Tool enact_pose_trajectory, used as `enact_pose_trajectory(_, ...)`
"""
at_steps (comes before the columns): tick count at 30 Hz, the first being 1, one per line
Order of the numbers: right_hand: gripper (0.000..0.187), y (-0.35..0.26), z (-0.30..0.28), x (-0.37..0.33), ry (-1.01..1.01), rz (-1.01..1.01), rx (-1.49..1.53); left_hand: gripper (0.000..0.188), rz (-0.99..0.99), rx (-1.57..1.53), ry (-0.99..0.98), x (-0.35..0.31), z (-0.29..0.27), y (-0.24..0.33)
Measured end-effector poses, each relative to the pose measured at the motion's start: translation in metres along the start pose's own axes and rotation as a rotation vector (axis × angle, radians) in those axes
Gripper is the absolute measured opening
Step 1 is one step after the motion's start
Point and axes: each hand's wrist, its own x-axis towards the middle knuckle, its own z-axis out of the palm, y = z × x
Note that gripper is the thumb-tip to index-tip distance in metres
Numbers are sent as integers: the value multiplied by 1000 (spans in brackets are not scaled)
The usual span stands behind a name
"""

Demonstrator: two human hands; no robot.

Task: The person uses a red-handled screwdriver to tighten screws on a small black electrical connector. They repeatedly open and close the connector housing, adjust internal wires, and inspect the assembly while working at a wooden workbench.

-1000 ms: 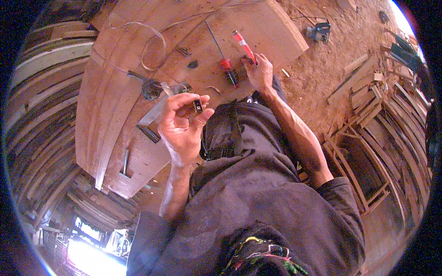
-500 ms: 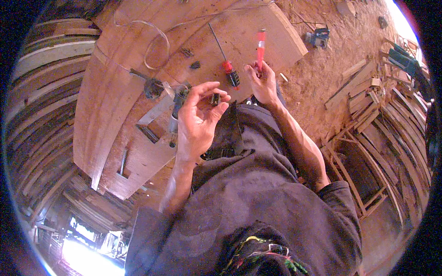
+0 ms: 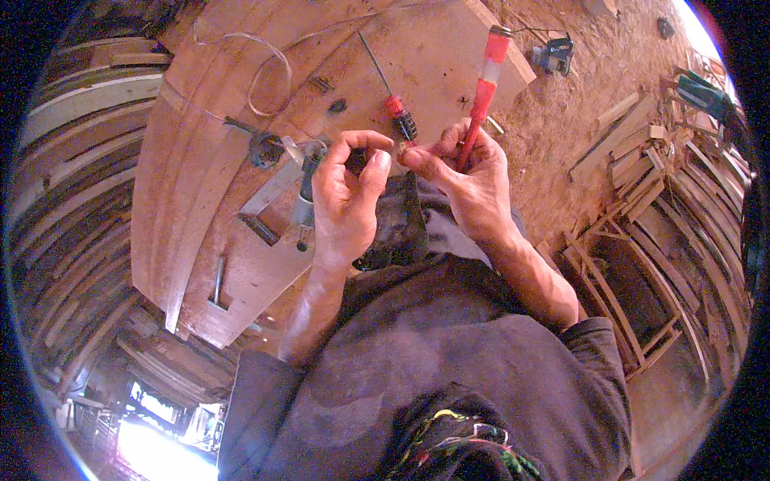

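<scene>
Left hand [image 3: 345, 200], fingers curled narrowly round a small dark part [image 3: 358, 160]; right hand [image 3: 483, 188], fingers wrapped round a red tool [image 3: 485, 90], seemingly tucked there so the thumb was free; screwdriver [image 3: 395, 104] lay near, on board [image 3: 433, 60].

Broad wooden panel [image 3: 184, 192], reddish-brown: one red-and-black-handled screwdriver [image 3: 395, 106]; one grey-bodied power tool [image 3: 305, 200]; one pale cord [image 3: 289, 76], looped; one flat grey strip [image 3: 271, 191], just beside the power tool; one slim metal rod [image 3: 219, 276]; two small dark scraps [image 3: 338, 105], kind unclear; brown floor [image 3: 533, 148]: one blue-and-black power tool [image 3: 555, 58]; several wood offcuts [image 3: 613, 138], partly heaped.
</scene>
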Motion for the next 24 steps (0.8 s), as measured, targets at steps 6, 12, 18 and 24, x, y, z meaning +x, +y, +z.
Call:
enact_pose_trajectory(6,37,-16,3,-8,-31,-3,-122,10,15,49,18,-2,3,7)
enact_pose_trajectory(12,43,-21,5,-16,-37,-77,-253,15,-21,317,-70,-5,-1,18)
enact_pose_trajectory(18,38,-25,5,-16,-34,-33,-76,14,-137,245,-49,-5,-3,30)
enact_pose_trajectory(24,36,-26,2,-15,-36,8,1,11,-111,-16,-33,-10,1,15)
